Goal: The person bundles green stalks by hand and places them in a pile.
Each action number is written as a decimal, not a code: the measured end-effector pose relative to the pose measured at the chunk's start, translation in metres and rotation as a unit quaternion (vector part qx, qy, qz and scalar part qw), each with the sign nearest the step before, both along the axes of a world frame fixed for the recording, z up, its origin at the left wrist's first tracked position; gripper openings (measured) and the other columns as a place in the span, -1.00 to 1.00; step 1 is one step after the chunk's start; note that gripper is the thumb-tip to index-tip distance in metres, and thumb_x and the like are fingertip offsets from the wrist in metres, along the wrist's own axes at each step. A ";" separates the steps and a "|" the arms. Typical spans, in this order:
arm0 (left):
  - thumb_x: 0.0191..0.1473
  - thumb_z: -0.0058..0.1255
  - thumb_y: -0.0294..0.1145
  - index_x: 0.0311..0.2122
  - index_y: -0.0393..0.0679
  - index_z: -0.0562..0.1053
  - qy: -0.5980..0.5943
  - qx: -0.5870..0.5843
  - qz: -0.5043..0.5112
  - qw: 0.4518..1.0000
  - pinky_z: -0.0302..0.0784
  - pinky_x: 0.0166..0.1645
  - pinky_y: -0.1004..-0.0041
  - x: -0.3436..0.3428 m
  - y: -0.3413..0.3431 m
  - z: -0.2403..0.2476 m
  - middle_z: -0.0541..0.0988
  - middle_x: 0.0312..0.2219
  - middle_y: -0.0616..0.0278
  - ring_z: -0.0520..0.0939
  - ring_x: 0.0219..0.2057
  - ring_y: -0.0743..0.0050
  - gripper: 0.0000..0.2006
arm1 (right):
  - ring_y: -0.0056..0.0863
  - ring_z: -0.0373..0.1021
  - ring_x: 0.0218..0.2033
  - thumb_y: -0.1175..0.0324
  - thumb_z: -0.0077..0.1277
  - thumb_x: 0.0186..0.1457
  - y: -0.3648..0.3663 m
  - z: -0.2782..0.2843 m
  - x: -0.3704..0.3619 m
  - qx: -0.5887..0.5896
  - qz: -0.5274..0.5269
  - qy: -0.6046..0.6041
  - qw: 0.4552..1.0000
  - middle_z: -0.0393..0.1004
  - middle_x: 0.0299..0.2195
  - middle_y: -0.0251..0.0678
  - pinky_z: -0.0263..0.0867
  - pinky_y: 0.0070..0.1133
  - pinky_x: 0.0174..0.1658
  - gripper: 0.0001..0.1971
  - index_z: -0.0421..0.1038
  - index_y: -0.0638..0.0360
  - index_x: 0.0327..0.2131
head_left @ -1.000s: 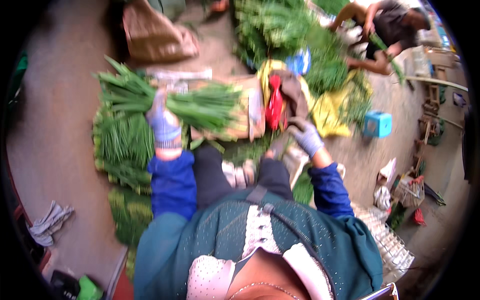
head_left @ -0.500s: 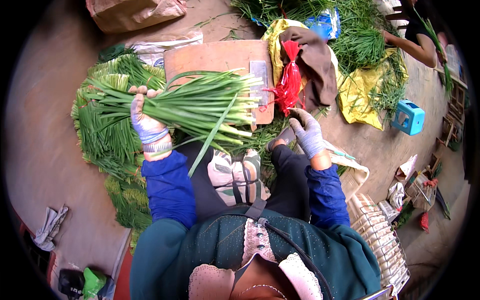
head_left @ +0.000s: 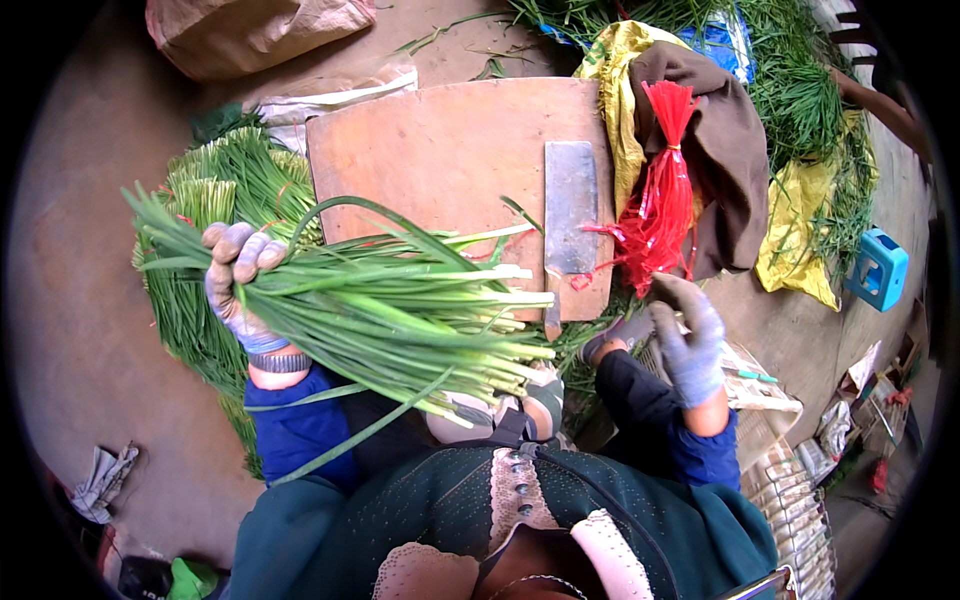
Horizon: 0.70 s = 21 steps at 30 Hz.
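My left hand (head_left: 240, 285), in a pale work glove, is closed round a thick bunch of garlic chives (head_left: 400, 315). Their cut white ends point right, over the near edge of a wooden board (head_left: 430, 150). One long leaf dangles toward my lap. My gloved right hand (head_left: 692, 345) holds nothing that I can see; its fingers are bent, with thumb and forefinger apart. Just beyond its fingertips are the lower ends of a red bundle of plastic ties (head_left: 655, 195). A cleaver (head_left: 570, 200) lies on the board's right side.
Stacked chive bunches (head_left: 190, 290) lie at left. The red ties rest on a brown cloth (head_left: 715, 150) beside a yellow sack (head_left: 800, 225). Loose greens (head_left: 800, 110) are heaped at far right, near another person's arm (head_left: 890, 110). A blue plastic stool (head_left: 880, 270) stands at right.
My view has shifted, so the board, cleaver and ties appear larger and farther right. The chives stay in my left hand, now lower before the board. My right hand remains near the ties.
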State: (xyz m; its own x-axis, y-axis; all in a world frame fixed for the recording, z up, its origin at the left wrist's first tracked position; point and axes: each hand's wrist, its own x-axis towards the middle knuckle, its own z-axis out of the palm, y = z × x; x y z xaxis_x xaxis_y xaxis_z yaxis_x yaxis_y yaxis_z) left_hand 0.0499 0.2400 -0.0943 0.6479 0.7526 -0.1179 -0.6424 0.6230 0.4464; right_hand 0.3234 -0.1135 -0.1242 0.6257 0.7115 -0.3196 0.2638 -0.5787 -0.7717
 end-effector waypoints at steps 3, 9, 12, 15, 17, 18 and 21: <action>0.09 -0.02 -0.58 -0.12 -0.18 0.41 -0.022 0.062 -0.009 0.998 0.44 -0.11 0.41 -0.010 0.000 0.013 0.50 -0.34 0.33 0.52 -0.38 0.52 -0.78 | -0.39 0.46 -0.16 0.58 0.04 0.05 -0.009 0.016 -0.009 0.043 -0.063 0.003 0.997 0.50 -0.21 -0.14 0.37 -0.53 -0.07 -0.69 0.44 0.30 -0.08; 0.07 0.05 -0.57 -0.11 -0.14 0.40 -0.118 0.171 -0.042 0.977 0.46 -0.14 0.35 -0.042 -0.011 0.037 0.50 -0.34 0.35 0.52 -0.41 0.49 -0.75 | -0.10 0.45 -0.18 0.46 0.07 0.04 -0.011 0.062 -0.045 0.020 0.083 -0.069 0.994 0.50 -0.22 -0.03 0.37 -0.42 -0.09 -0.70 0.45 0.28 -0.11; 0.07 0.04 -0.56 -0.13 -0.13 0.41 -0.218 0.199 -0.074 0.952 0.46 -0.15 0.37 -0.053 -0.029 0.063 0.50 -0.35 0.36 0.51 -0.42 0.52 -0.77 | -0.30 0.47 -0.19 0.38 0.07 0.09 -0.018 0.074 -0.067 0.100 0.123 -0.062 0.985 0.52 -0.22 -0.11 0.37 -0.47 -0.11 -0.68 0.44 0.26 -0.07; 0.09 0.01 -0.56 -0.14 -0.13 0.41 -0.291 0.171 -0.113 0.935 0.45 -0.12 0.37 -0.065 -0.044 0.079 0.49 -0.37 0.36 0.50 -0.42 0.51 -0.80 | -0.52 0.40 -0.11 0.27 0.03 0.17 -0.023 0.081 -0.096 0.108 0.111 0.164 0.974 0.51 -0.13 -0.26 0.30 -0.55 -0.02 -0.59 0.38 0.28 0.04; 0.11 -0.05 -0.57 -0.16 -0.13 0.44 -0.331 0.203 -0.137 0.911 0.43 -0.12 0.43 -0.067 -0.057 0.100 0.51 -0.39 0.38 0.51 -0.43 0.58 -0.82 | -0.49 0.30 0.08 0.05 0.01 0.17 -0.023 0.096 -0.114 0.119 0.115 0.203 0.965 0.45 -0.01 -0.25 0.16 -0.53 0.16 -0.45 0.35 0.28 0.09; 0.13 -0.06 -0.56 -0.16 -0.13 0.44 -0.341 0.209 -0.136 0.906 0.43 -0.11 0.43 -0.074 -0.063 0.103 0.51 -0.38 0.38 0.52 -0.43 0.58 -0.83 | -0.46 0.29 0.09 -0.02 -0.03 0.18 -0.026 0.083 -0.123 0.174 0.130 0.213 0.953 0.45 0.00 -0.23 0.13 -0.51 0.18 -0.41 0.35 0.29 0.08; 0.16 -0.06 -0.49 -0.13 -0.12 0.42 -0.383 0.230 -0.124 0.886 0.46 -0.10 0.34 -0.102 -0.071 0.098 0.50 -0.34 0.36 0.52 -0.39 0.52 -0.83 | -0.43 0.27 0.14 -0.13 -0.05 0.16 -0.011 0.062 -0.161 0.329 0.142 0.355 0.863 0.39 0.08 -0.24 0.07 -0.44 0.21 -0.33 0.29 0.23 0.14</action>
State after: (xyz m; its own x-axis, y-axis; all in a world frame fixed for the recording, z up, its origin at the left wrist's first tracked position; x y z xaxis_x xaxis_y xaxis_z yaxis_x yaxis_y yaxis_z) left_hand -0.0520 0.1694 0.0035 0.5575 0.4301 0.7101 -0.7354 0.6527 0.1821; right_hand 0.1629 -0.1241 -0.0625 0.2086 0.9778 -0.0191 -0.3528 0.0570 -0.9340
